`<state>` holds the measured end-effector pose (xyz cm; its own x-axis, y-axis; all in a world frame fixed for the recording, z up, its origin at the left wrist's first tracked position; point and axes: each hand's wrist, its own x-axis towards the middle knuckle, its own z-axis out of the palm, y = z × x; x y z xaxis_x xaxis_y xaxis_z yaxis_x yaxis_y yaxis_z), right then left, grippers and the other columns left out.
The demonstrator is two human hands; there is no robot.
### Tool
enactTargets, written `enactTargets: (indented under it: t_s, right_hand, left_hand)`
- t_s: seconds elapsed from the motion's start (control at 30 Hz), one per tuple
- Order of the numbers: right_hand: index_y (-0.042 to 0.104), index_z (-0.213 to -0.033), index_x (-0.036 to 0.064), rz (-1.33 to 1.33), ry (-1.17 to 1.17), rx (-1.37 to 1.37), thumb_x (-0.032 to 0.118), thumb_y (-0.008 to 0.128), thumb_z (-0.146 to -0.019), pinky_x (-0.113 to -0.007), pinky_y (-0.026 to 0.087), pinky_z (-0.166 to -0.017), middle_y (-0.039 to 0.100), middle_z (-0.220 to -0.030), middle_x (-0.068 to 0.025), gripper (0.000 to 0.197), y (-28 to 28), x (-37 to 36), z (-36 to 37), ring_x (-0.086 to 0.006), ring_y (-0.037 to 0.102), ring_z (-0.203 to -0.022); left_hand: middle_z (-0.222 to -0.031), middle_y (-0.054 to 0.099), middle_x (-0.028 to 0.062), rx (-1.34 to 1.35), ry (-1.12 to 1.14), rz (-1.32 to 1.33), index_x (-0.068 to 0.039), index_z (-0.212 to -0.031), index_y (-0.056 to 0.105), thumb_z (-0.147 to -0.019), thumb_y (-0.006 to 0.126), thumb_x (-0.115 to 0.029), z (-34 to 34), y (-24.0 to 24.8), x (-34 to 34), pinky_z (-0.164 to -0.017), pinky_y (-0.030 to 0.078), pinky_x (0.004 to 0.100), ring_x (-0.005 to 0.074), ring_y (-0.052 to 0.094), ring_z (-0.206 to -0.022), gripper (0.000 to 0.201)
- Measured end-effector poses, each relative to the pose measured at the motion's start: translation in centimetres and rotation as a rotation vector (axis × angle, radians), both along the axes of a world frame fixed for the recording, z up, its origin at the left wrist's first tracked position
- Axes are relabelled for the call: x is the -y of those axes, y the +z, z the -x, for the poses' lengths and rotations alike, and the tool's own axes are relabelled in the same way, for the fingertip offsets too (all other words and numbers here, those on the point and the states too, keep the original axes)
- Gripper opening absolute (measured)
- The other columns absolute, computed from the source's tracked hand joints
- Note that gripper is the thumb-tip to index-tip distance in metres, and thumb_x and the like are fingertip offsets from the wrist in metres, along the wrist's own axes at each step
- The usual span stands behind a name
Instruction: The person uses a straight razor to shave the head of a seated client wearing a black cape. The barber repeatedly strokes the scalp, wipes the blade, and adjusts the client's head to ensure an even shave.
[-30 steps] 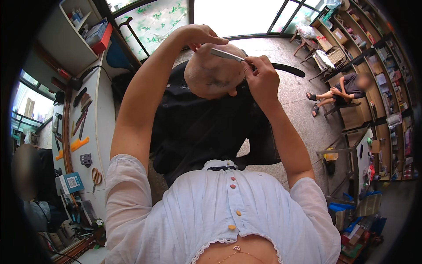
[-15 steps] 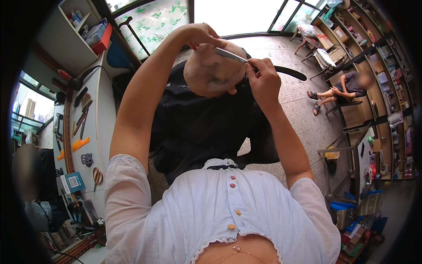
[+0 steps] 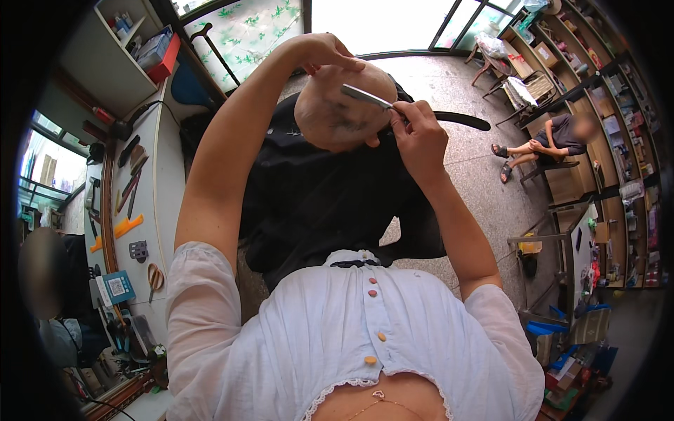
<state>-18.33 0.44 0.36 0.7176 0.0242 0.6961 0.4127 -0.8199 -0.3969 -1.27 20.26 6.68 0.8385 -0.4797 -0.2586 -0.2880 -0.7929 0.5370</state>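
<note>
A seated person's mostly shaved head [image 3: 344, 109] is in front of me, dark stubble showing on the near part. Between the fingers of my right hand [image 3: 421, 137] is a straight razor [image 3: 368, 97]. Its metal blade lies over the crown, and its dark curved handle sticks out to the right past my knuckles. My left hand [image 3: 326, 52] rests on the far left of the scalp, fingers stretched and apart, holding nothing. A black cape [image 3: 323, 196] covers the person's body below the head.
A white counter [image 3: 158, 182] on the left carries scissors [image 3: 155, 281], an orange comb [image 3: 128, 226] and a hair dryer [image 3: 123, 128], beside a mirror. Far right, another person [image 3: 562, 137] sits by shelves [image 3: 611, 161]. A walking cane [image 3: 214, 56] leans near the window.
The razor blade has shifted slightly toward me over the scalp, and my right hand has moved a little with it. My left hand stays nearly in place on the head.
</note>
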Motion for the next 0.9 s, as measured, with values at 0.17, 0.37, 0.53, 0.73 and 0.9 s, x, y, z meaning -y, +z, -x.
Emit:
enactTargets:
  t_s: [0.17,0.37,0.53,0.73,0.9]
  right_hand:
    - [0.065,-0.088,0.0102,0.053,0.054,0.021,0.017,0.068,-0.081,-0.032,0.048,-0.050,0.057,-0.077,-0.0033,0.010,-0.9,-0.8,0.8,-0.0223,0.061,-0.057]
    - [0.065,-0.088,0.0104,-0.033,0.007,-0.020,0.017,0.068,-0.081,-0.032,0.048,-0.050,0.057,-0.076,-0.0033,0.010,-0.1,0.3,0.2,-0.0216,0.061,-0.058]
    - [0.065,-0.087,0.0108,0.028,0.062,0.002,0.017,0.069,-0.079,-0.032,0.048,-0.051,0.058,-0.076,-0.0021,0.011,-1.5,-0.7,0.9,-0.0223,0.061,-0.058]
    - [0.065,-0.087,0.0103,-0.037,0.059,-0.018,0.016,0.069,-0.079,-0.032,0.048,-0.050,0.057,-0.076,-0.0031,0.011,-0.8,0.2,0.8,-0.0224,0.060,-0.056]
    - [0.064,-0.087,0.0093,0.021,0.103,0.043,0.015,0.071,-0.078,-0.031,0.048,-0.050,0.056,-0.075,-0.0046,0.012,-2.4,-0.7,1.5,-0.0222,0.060,-0.056]
  left_hand:
    - [-0.114,0.062,0.0139,0.002,0.012,-0.012,-0.019,-0.123,0.061,-0.074,0.068,-0.061,0.0,0.0,0.0,-0.076,0.055,0.0351,0.0252,0.064,-0.092,0.065]
    - [-0.114,0.062,0.0140,-0.004,0.010,-0.012,-0.020,-0.124,0.060,-0.073,0.068,-0.061,0.1,0.2,0.1,-0.078,0.054,0.0352,0.0256,0.064,-0.093,0.066]
    - [-0.114,0.062,0.0135,-0.015,0.012,-0.006,-0.020,-0.123,0.060,-0.073,0.068,-0.062,-0.1,0.1,0.0,-0.079,0.054,0.0360,0.0259,0.064,-0.095,0.066]
    - [-0.116,0.062,0.0123,-0.001,0.011,0.001,-0.020,-0.122,0.061,-0.073,0.067,-0.062,-0.4,-0.4,0.0,-0.080,0.054,0.0371,0.0255,0.061,-0.101,0.065]
    - [-0.117,0.062,0.0100,-0.026,0.011,0.006,-0.019,-0.122,0.061,-0.074,0.067,-0.061,0.0,-0.2,0.0,-0.081,0.054,0.0380,0.0243,0.061,-0.102,0.064]
